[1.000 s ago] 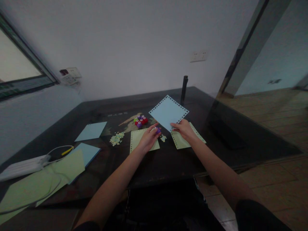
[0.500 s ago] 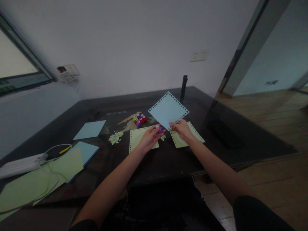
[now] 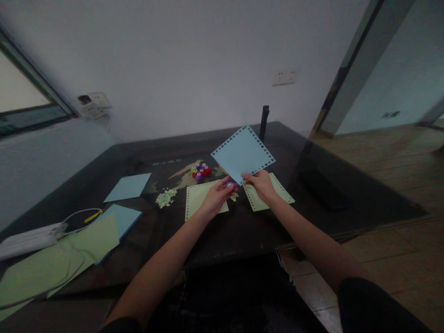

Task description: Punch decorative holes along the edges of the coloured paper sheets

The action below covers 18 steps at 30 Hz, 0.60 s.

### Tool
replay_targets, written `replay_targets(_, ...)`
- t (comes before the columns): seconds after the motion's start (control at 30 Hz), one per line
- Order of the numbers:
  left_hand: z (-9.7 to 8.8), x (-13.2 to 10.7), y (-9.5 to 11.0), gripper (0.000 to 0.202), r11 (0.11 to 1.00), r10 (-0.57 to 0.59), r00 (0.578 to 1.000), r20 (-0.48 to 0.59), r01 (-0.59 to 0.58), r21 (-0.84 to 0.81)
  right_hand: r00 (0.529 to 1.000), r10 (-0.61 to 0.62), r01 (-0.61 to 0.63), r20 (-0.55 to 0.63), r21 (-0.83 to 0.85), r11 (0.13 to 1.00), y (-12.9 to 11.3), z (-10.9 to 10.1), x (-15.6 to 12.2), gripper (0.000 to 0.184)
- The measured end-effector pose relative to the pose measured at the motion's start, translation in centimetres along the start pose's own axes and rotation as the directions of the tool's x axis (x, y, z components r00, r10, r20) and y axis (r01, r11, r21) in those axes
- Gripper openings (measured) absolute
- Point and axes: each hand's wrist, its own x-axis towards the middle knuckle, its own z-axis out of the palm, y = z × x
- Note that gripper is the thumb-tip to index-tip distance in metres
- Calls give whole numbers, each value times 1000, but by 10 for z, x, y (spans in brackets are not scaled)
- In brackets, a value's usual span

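Left hand has a small purple gadget in its fingers, and the right hand is pinching a blue sheet by its near corner, little holes running along several edges. Below them, two pale green sheets with holes lie on the dark table, plus a cluster of red, purple and green gadgets and a messy pile of paper bits further left.

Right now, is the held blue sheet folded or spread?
Spread: the blue sheet shows one flat face, held near a corner by the right hand.
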Motion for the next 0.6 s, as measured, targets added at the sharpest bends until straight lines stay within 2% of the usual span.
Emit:
replay_targets(0.27,6,-4,0,36,998,27,999,33,-29,53,994,-103,105,20,-87,991,-4,5,-2,32)
replay_targets(0.6,7,-6,3,36,997,34,999,35,-36,67,992,-126,124,-5,-130,984,-4,3,-1,32)
